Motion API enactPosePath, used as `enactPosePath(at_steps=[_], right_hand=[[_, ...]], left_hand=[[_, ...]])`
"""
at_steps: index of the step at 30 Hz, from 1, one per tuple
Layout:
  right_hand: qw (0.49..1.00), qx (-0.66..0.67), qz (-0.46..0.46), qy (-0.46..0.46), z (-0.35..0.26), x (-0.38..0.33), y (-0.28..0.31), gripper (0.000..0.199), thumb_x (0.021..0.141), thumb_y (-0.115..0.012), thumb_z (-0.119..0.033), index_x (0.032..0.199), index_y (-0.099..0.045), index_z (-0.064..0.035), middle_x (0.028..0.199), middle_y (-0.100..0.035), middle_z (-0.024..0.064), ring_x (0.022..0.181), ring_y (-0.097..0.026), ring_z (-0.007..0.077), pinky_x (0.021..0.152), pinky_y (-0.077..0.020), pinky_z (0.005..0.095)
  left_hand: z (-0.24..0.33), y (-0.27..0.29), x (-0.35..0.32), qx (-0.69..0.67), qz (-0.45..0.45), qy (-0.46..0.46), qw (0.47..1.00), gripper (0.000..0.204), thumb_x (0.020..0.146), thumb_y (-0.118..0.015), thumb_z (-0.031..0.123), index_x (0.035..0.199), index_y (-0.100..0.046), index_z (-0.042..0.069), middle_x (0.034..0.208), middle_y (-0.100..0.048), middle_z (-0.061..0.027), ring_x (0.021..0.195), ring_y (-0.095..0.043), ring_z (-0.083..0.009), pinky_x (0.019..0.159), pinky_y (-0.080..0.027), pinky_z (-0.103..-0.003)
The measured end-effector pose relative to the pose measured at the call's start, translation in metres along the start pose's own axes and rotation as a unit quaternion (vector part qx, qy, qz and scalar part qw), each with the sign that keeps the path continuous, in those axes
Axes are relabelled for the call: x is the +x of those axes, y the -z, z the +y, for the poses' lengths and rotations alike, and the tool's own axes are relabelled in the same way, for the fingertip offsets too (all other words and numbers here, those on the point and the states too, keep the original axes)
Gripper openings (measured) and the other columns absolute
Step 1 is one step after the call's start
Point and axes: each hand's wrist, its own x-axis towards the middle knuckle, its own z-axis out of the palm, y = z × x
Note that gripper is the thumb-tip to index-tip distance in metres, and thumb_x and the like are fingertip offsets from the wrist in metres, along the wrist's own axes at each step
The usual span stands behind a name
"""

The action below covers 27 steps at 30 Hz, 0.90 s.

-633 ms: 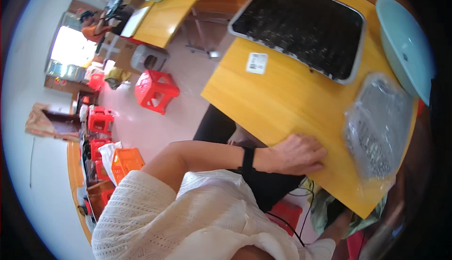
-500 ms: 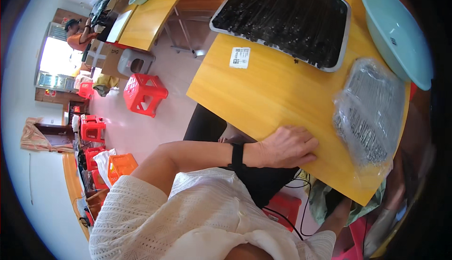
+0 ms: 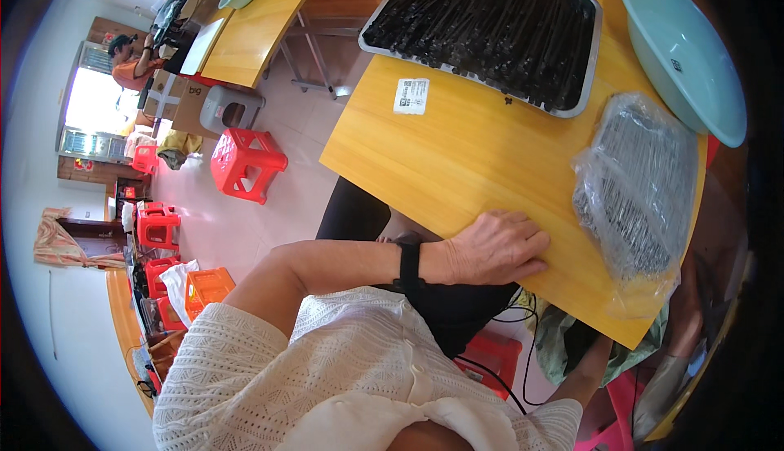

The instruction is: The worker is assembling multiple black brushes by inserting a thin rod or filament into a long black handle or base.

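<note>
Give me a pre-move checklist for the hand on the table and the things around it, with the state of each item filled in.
1. Left hand rests flat on the yellow table near its edge, holding nothing: ok.
2. Right hand in view: cannot tell, it does not show.
3. Clear plastic bag of dark thin pieces lies on the table beside the left hand, apart from it: ok.
4. Whether that bag is open: cannot tell.
5. Metal tray of dark sticks sits fully on the table at the far side: ok.
6. Pale green basin stands beyond the bag; its inside shows nothing in it: ok.
</note>
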Motion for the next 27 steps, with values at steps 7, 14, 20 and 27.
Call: enactPosePath(at_steps=[7,14,20,27], right_hand=[[0.998,0.035,-0.004,-0.051,0.036,-0.037,-0.006,0.016,0.075,-0.059,-0.017,0.086,-0.063,-0.0063,0.079,-0.065,0.0102,0.072,-0.065,0.0242,0.056,-0.0524,0.0377],[0.992,0.068,-0.009,-0.105,0.067,-0.072,-0.011,0.015,0.075,-0.060,-0.017,0.085,-0.063,-0.0059,0.079,-0.065,0.0100,0.071,-0.065,0.0239,0.055,-0.0523,0.0376],[0.984,0.088,0.001,-0.156,0.087,-0.107,0.003,0.015,0.075,-0.060,-0.017,0.085,-0.063,-0.0057,0.078,-0.065,0.0099,0.070,-0.065,0.0237,0.054,-0.0523,0.0376],[0.971,0.102,0.063,-0.208,0.080,-0.149,0.063,0.015,0.075,-0.060,-0.017,0.084,-0.062,-0.0054,0.077,-0.064,0.0097,0.070,-0.065,0.0234,0.053,-0.0522,0.0376]], left_hand=[[0.002,0.003,0.001,-0.007,-0.029,0.015,0.999,0.027,0.075,-0.064,0.026,0.076,-0.047,0.004,0.072,-0.054,-0.0108,0.071,-0.056,-0.0274,0.061,-0.047,-0.037],[0.001,0.001,0.000,-0.013,-0.018,0.011,1.000,0.027,0.074,-0.064,0.026,0.076,-0.047,0.004,0.071,-0.054,-0.0110,0.071,-0.056,-0.0279,0.061,-0.047,-0.037],[0.001,0.000,-0.002,-0.013,0.019,-0.003,1.000,0.027,0.077,-0.064,0.027,0.075,-0.047,0.006,0.068,-0.051,-0.0090,0.066,-0.055,-0.0266,0.056,-0.045,-0.036],[0.000,0.002,-0.003,-0.019,0.061,-0.017,0.998,0.026,0.077,-0.063,0.027,0.076,-0.048,0.005,0.069,-0.052,-0.0111,0.069,-0.057,-0.0291,0.057,-0.045,-0.038]])
